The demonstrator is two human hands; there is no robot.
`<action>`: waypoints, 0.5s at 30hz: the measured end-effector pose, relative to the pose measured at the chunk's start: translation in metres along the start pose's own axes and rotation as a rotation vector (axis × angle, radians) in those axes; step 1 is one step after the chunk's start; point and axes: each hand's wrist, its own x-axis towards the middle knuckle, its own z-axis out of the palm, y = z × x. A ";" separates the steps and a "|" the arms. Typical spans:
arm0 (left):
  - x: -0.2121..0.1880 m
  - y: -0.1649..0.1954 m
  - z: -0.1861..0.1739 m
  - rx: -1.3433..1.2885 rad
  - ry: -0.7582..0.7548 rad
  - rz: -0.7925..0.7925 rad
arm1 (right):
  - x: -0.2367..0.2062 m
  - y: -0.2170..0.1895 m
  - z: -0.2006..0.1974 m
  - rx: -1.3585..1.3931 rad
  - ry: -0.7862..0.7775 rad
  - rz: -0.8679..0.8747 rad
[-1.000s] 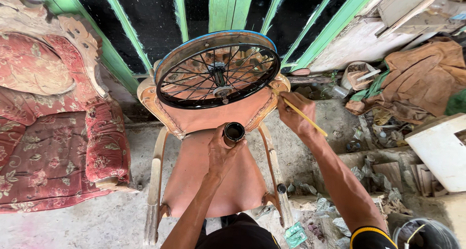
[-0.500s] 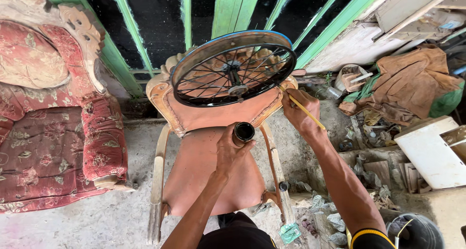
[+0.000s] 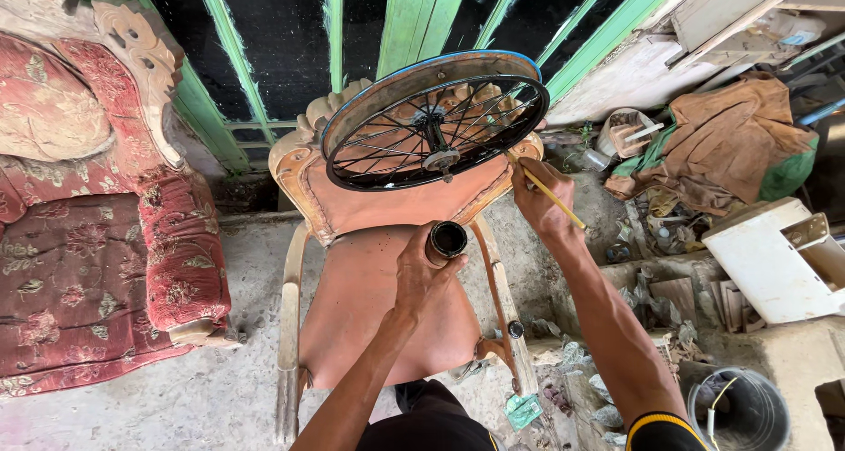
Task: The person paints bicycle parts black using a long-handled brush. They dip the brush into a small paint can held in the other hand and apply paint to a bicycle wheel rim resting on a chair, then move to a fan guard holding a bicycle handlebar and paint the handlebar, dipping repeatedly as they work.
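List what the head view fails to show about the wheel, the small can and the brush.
- Brush tip: hidden behind the wheel rim and the right hand.
- Small can contents: only a dark opening shows; the left hand covers its side.
- Wheel's far rim against the chair back: hidden by the wheel itself.
- Chair's front legs: cut off by the bottom edge and the person's arms.

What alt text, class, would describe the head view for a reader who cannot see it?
A person's right hand holds a thin yellow-handled brush to a spoked bicycle wheel resting on a worn wooden chair. The left hand holds a small dark can. A red floral sofa stands beside them.
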 end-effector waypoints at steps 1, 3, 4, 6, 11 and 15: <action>0.000 0.000 -0.003 -0.004 -0.002 -0.002 | 0.000 -0.003 0.002 -0.022 0.013 0.011; 0.000 -0.001 -0.008 -0.016 -0.008 -0.027 | -0.001 -0.006 0.004 -0.049 0.029 0.015; 0.000 -0.002 -0.010 -0.024 -0.011 -0.049 | -0.002 -0.007 0.006 -0.053 0.031 0.007; 0.001 -0.003 -0.015 -0.013 -0.014 -0.057 | -0.004 -0.007 0.012 -0.072 0.011 0.013; 0.003 -0.006 -0.025 0.023 -0.021 -0.010 | -0.001 -0.008 0.023 -0.112 -0.060 0.073; 0.004 -0.006 -0.030 0.000 -0.031 -0.014 | -0.002 -0.012 0.017 -0.062 -0.022 0.024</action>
